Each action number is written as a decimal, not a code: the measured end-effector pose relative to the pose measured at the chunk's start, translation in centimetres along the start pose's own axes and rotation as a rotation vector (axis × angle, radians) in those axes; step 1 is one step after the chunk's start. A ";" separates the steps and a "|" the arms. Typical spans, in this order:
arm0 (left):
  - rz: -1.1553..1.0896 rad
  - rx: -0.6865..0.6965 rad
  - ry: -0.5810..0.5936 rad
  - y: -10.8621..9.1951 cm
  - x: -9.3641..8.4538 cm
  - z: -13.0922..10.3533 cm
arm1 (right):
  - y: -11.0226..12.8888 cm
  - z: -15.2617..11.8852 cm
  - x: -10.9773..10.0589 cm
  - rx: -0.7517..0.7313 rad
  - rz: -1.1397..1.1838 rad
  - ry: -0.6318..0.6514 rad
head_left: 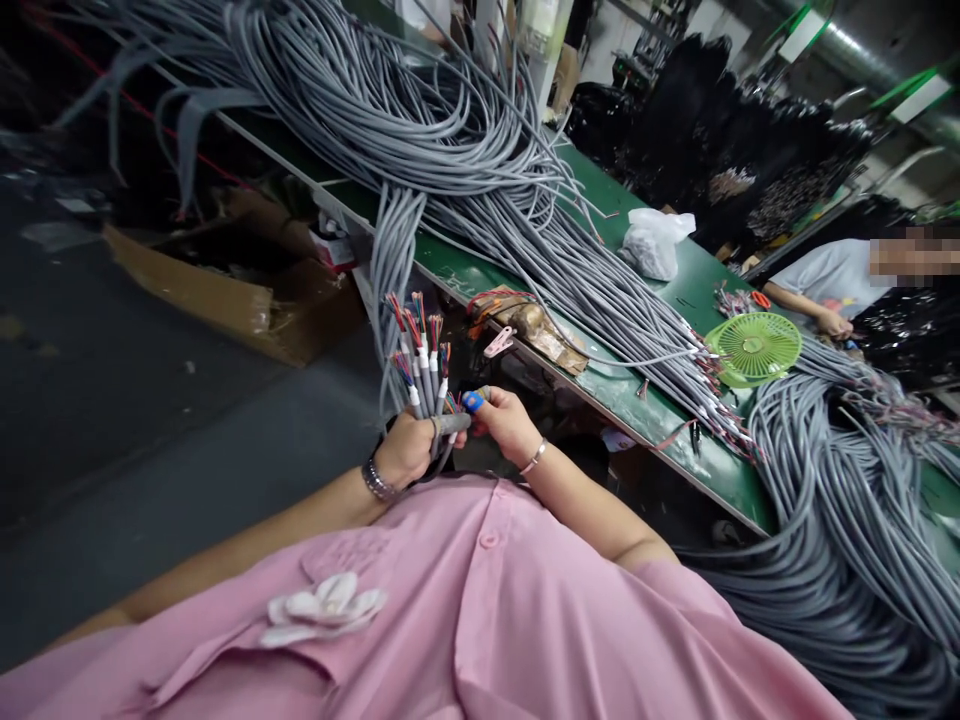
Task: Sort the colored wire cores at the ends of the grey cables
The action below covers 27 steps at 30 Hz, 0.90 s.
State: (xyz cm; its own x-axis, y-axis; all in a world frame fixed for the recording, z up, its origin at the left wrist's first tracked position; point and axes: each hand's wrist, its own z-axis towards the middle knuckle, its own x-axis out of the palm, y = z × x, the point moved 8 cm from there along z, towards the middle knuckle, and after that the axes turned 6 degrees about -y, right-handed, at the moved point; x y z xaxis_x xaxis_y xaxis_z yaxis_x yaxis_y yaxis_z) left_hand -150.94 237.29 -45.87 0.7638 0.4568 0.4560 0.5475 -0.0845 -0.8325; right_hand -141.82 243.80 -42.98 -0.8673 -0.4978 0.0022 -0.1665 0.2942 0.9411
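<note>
My left hand (411, 446) is closed round a bunch of grey cables (427, 375), held upright in front of my pink shirt. White sleeves and fanned red, blue and other coloured wires (420, 320) show at their stripped tops. A grey covering wraps one finger of this hand. My right hand (508, 422) is pinched against the bunch's right side, at a small tuft of coloured wires (453, 402); its fingertips partly hide what they grip. Blue covering (472, 401) shows on its thumb. The held cables run up to the green table (450, 262).
A large heap of grey cables (360, 120) covers the table, with more hanging at right (825, 500). Near the edge lie a pink clip (499, 342) and brown tape-wrapped stuff. Beyond are a green fan (757, 348), a white bag (656, 243) and another person (825, 285). A cardboard box (195, 290) stands at left.
</note>
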 end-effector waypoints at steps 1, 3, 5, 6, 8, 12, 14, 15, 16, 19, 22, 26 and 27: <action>-0.010 0.005 -0.004 0.0 -0.3 -0.4 | -0.1 -0.3 0.3 -0.006 -0.004 -0.004; -0.019 0.015 -0.004 0.0 -0.8 -1.1 | -0.2 -1.1 0.9 -0.023 -0.011 -0.010; -0.006 0.035 0.000 -0.1 -1.3 -1.9 | -0.4 -1.8 1.5 -0.036 -0.024 -0.014; 0.007 0.046 -0.001 -0.2 -1.6 -2.3 | -0.5 -2.1 1.7 -0.041 -0.032 -0.017; 0.026 0.065 -0.006 -0.3 -2.0 -3.1 | -0.7 -2.8 2.2 -0.049 -0.042 -0.022; 0.022 0.088 0.000 -0.6 -2.5 -4.5 | -0.8 -4.4 2.7 -0.075 -0.040 -0.050; 0.022 0.095 0.009 -0.6 -2.7 -5.2 | -0.7 -5.2 2.9 -0.090 -0.042 -0.066; 0.022 0.100 0.010 -0.7 -2.7 -5.5 | -0.7 -5.6 3.0 -0.097 -0.044 -0.072; 0.023 0.106 0.013 -0.7 -2.8 -5.7 | -0.6 -6.0 3.1 -0.104 -0.045 -0.078; 0.023 0.117 0.022 -0.6 -3.2 -6.3 | -0.4 -7.1 3.4 -0.115 -0.048 -0.095; 0.008 0.134 0.033 -0.5 -3.6 -6.6 | -0.3 -7.9 3.8 -0.121 -0.052 -0.111; 0.020 0.161 0.053 -0.5 -4.0 -6.9 | -0.1 -8.5 4.5 -0.131 -0.068 -0.126; 0.021 0.167 0.052 -0.5 -4.1 -7.0 | 0.0 -8.6 4.6 -0.133 -0.076 -0.130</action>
State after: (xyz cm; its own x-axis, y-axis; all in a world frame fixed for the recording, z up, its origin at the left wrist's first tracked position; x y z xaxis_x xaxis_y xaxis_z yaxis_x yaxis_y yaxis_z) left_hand -151.97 229.27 -45.09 0.7936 0.4099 0.4497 0.4701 0.0563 -0.8808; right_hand -141.80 234.52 -40.12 -0.9093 -0.4024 -0.1060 -0.1778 0.1453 0.9733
